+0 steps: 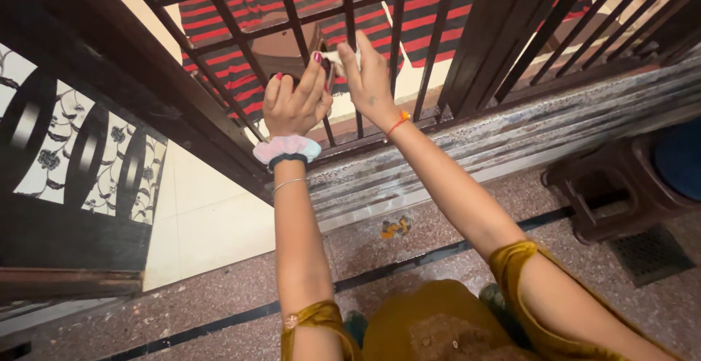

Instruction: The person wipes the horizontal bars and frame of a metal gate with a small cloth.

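At the barred metal gate (409,32), both hands are up by the bars: left hand (294,102) is curled loosely round a dark lock-like fitting (326,69) on the gate, w/ a pink-and-white scrunchie (287,149) and thin bangle on that wrist, right hand (370,80) pinches a small whitish item (337,57) btwn thumb & fingers, prob a cloth or paper, can't tell which. Risk as I judge it: the pinch is light, so the item could slip thru the bars onto the red-striped fabric (241,25) beyond; fingers could also get nipped btwn fitting & bar if the gate shifts.
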